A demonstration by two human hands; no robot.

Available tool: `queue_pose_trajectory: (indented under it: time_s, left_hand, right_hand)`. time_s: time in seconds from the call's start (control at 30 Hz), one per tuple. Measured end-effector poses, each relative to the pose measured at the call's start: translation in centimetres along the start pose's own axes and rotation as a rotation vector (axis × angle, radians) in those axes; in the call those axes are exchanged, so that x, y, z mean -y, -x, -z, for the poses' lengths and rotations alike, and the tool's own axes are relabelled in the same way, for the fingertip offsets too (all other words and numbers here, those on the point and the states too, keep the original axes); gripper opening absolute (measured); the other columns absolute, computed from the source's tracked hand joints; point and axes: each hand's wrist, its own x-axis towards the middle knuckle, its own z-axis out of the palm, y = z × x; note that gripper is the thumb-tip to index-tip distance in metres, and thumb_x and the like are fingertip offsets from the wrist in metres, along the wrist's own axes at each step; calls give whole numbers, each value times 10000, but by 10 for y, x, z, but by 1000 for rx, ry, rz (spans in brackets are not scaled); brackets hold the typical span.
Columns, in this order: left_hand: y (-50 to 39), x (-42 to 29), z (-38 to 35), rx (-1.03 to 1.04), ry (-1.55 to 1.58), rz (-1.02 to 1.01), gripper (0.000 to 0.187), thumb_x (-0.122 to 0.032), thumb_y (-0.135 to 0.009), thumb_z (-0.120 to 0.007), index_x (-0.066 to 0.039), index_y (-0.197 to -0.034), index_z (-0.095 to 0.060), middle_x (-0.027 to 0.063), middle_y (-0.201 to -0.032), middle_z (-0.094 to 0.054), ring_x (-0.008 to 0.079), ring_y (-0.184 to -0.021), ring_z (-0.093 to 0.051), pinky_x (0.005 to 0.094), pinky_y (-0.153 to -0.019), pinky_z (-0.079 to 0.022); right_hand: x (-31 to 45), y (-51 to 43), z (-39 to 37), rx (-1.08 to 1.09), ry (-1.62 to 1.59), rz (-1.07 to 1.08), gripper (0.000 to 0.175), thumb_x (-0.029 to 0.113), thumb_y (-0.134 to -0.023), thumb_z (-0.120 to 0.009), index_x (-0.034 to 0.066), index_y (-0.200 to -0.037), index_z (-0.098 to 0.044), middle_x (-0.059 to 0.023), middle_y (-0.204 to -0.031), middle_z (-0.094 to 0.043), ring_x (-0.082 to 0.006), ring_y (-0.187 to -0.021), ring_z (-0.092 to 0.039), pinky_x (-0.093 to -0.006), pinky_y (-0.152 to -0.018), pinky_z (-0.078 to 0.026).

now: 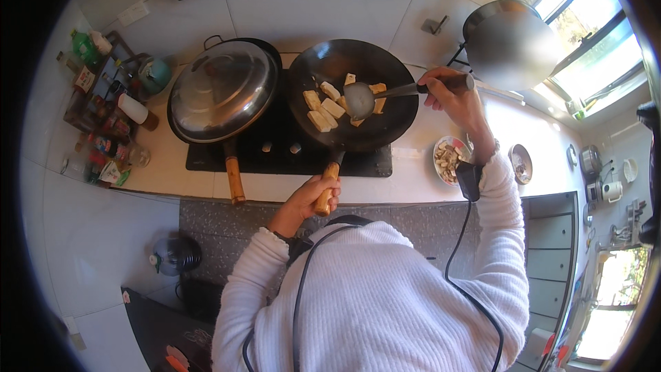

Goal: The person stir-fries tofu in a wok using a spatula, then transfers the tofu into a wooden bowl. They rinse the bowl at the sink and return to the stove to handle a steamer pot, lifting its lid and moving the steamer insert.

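My left hand [314, 196] is wrapped around the wooden handle [327, 188] of a dark wok [397, 72] on the stove. In the wok lie several pieces of what looks like browned tofu [331, 108]. My right hand [450, 94] grips the handle end of a metal cooking ladle [360, 100] from the wok's right side. The ladle's bowl rests among the pieces and hides some of them. On the left of the stove sits a second wok covered by a domed metal lid [222, 90], its wooden handle [235, 181] pointing towards me.
A bowl of sliced food [448, 159], perhaps mushrooms, stands by my right wrist, with another bowl [520, 164] beyond it. Bottles [111, 147] and a teal pot [155, 75] crowd the counter's left end. A black cable [459, 237] hangs from my right wrist.
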Motion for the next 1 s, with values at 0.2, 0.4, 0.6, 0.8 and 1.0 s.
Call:
queue_pose_trajectory:
  time_s: [0.2,0.4,0.6,0.8,1.0]
  left_hand:
    - [-3,0,2,15,1,12,215,-146,-883,-621,-64,-1032,-489,44,-744,-543,148,-567,-561,315,-513,-522]
    - [-2,-1,2,28,1,15,197,-138,-879,-625,-62,-1013,-502,47,-743,-546,152,-577,-574,322,-506,-525]
    - [-2,-3,2,38,-7,20,213,-127,-886,-617,-70,-1047,-490,34,-757,-536,135,-574,-552,295,-513,-512]
    - [-3,-2,3,39,2,19,190,-137,-883,-630,-66,-1008,-504,49,-742,-550,157,-577,-577,326,-515,-532]
    - [-3,-2,3,55,-1,29,205,-139,-886,-624,-70,-1027,-492,45,-738,-546,150,-574,-574,318,-516,-529]
  right_hand:
    - [-2,17,-16,17,-30,-22,166,129,-884,-594,-4,-919,-686,-50,-660,-632,-95,-602,-596,-223,-577,-475]
    - [-16,21,-23,-11,251,130,127,106,-856,-630,11,-917,-688,-28,-643,-638,-78,-564,-577,-205,-560,-444]
    - [-19,15,-20,-117,157,57,161,124,-877,-623,-17,-930,-683,-37,-630,-627,-91,-564,-587,-211,-571,-467]
    - [-2,12,3,-189,-28,-67,256,193,-919,-570,-38,-935,-677,-71,-643,-637,-113,-560,-601,-232,-557,-501]
    - [-11,6,9,-198,-74,-137,253,200,-936,-554,-21,-950,-674,-79,-668,-643,-100,-573,-604,-221,-547,-494]
